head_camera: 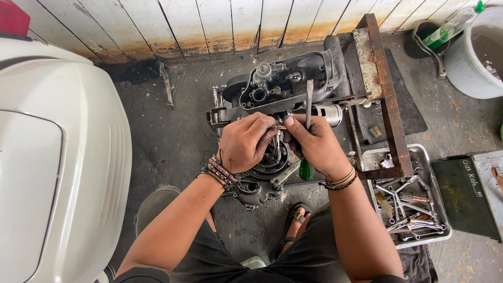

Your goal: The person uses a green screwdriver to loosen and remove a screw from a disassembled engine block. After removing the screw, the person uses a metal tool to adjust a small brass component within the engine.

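A white scooter body panel (57, 157) crowds the left edge, bare floor left between it and the engine (277, 99) at centre. The left hand (245, 142) and right hand (314, 144) are pressed together over the round flywheel (272, 162), fingers closed on a thin tool (a green-handled screwdriver (305, 170) is gripped right). A tool tray (414, 199) hems the right.

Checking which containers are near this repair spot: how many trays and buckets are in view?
2. A metal tray of tools lies on the floor at right; a grey bucket stands at the top right corner, cut off by the frame. Others may be hidden.
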